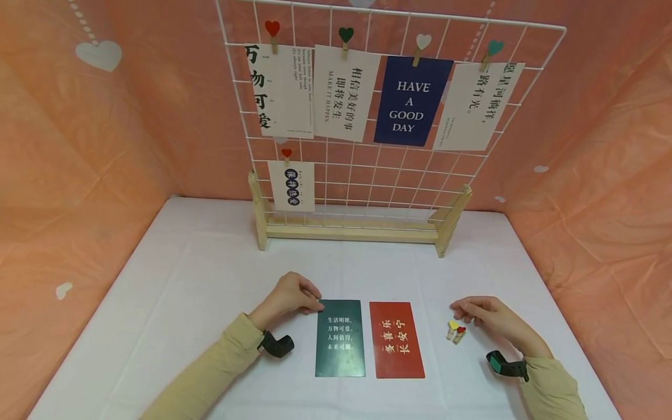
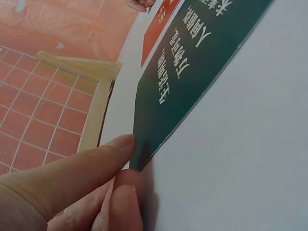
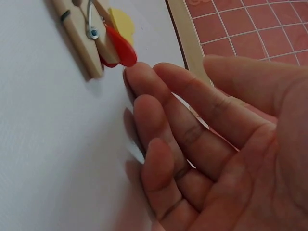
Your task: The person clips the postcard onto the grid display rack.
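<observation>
My left hand (image 1: 291,294) is at the top left corner of a dark green card (image 1: 340,338) printed with white characters. In the left wrist view, the thumb and a finger pinch that corner (image 2: 139,159). Right beside it lies a red card (image 1: 397,341) with pale gold characters. My right hand (image 1: 485,313) rests on the table with loosely bent fingers and nothing in them. Close to its fingertips lie small wooden clothespins, one with a yellow heart (image 3: 121,24) and one with a red heart (image 3: 120,45).
Behind the cards stands a white wire grid (image 1: 399,169) on a wooden stand (image 1: 352,232). Several cards hang from it on heart clothespins, among them a navy card (image 1: 413,102) and a smaller white card (image 1: 301,186) below. Peach cloth (image 1: 68,204) surrounds the white table (image 1: 210,251).
</observation>
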The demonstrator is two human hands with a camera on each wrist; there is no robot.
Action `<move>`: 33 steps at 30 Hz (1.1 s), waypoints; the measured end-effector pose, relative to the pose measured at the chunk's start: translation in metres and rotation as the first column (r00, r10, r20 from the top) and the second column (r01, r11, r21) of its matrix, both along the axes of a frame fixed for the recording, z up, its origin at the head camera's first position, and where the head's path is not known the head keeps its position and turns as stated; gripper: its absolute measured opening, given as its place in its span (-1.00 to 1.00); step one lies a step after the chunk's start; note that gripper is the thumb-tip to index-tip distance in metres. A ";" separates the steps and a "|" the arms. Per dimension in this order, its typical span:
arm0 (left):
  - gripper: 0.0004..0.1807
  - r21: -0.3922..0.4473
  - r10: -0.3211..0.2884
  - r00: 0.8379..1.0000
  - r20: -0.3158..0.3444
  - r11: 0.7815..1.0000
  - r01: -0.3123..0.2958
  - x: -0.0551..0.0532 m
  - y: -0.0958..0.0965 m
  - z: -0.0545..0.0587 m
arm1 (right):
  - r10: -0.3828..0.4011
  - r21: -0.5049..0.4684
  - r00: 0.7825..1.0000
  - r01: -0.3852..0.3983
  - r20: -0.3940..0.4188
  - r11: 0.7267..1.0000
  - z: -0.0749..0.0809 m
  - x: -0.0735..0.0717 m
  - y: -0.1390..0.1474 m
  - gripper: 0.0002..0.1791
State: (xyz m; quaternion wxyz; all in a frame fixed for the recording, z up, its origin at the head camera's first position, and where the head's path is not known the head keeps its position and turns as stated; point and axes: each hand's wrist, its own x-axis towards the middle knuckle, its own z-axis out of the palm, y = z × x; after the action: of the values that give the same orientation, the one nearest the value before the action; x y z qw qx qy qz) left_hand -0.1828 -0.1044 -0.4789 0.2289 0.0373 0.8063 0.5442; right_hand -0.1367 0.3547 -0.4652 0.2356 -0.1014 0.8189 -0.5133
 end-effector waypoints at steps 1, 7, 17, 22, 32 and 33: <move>-0.78 -0.006 0.003 1.000 -0.010 1.000 -0.003 0.000 0.000 0.000 | 0.001 -0.002 1.000 -0.001 0.002 1.000 0.000 0.000 0.000 -0.58; -0.76 -0.042 0.004 0.997 -0.081 0.999 -0.008 0.002 0.002 -0.002 | 0.000 -0.004 1.000 0.001 0.012 1.000 -0.001 0.001 0.001 -0.58; -0.80 -0.073 -0.032 0.983 -0.181 0.997 0.019 0.006 0.004 0.001 | -0.006 -0.021 1.000 0.006 0.011 1.000 -0.003 0.002 0.003 -0.57; -0.80 -0.077 -0.037 0.982 -0.185 0.997 0.023 0.007 0.004 0.002 | -0.005 -0.026 1.000 0.006 0.014 1.000 -0.003 0.001 0.003 -0.58; -0.78 -0.081 -0.009 0.981 -0.193 0.997 -0.007 0.009 0.004 0.001 | -0.020 -0.014 1.000 0.020 0.024 1.000 -0.001 0.001 0.001 -0.56; -0.78 -0.078 -0.003 0.982 -0.191 0.997 -0.012 0.009 0.004 0.001 | -0.017 -0.018 1.000 0.017 0.023 1.000 -0.001 0.001 0.001 -0.56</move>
State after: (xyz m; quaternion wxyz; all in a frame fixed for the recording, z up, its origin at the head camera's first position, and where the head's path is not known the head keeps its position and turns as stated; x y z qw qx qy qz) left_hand -0.1739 -0.1001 -0.4778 0.1503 0.0786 0.8453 0.5066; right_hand -0.1356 0.3562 -0.4667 0.2397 -0.0906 0.8124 -0.5237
